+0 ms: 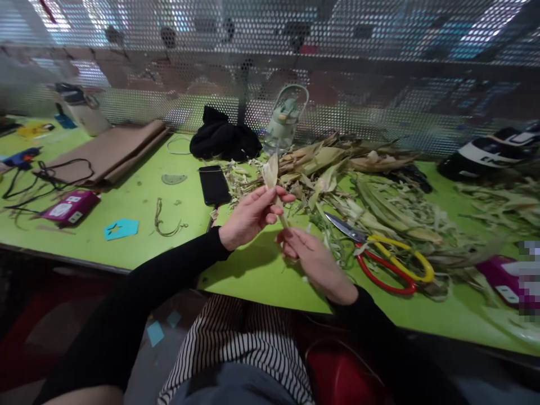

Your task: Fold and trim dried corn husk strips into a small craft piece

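Between thumb and fingers, my left hand (255,215) pinches a pale corn husk piece (271,170), whose broad end fans upward. Lower down and to the right, my right hand (314,259) is closed on the narrow strip (283,218) that runs down from the same husk. Its fingertips partly hide that lower end. Right of my hands lie scissors (382,253) with one yellow and one red handle, blades apart, among husk scraps. Behind them spreads a heap of dried and green corn husks (324,160).
A phone (214,184), black cloth (225,135) and green bottle (282,121) stand or lie beyond my hands. Leftward are a blue paper tag (121,229), a purple power strip (71,207) and a brown folder (109,152). A black bottle (485,154) lies at right, before a perforated metal screen (169,73).
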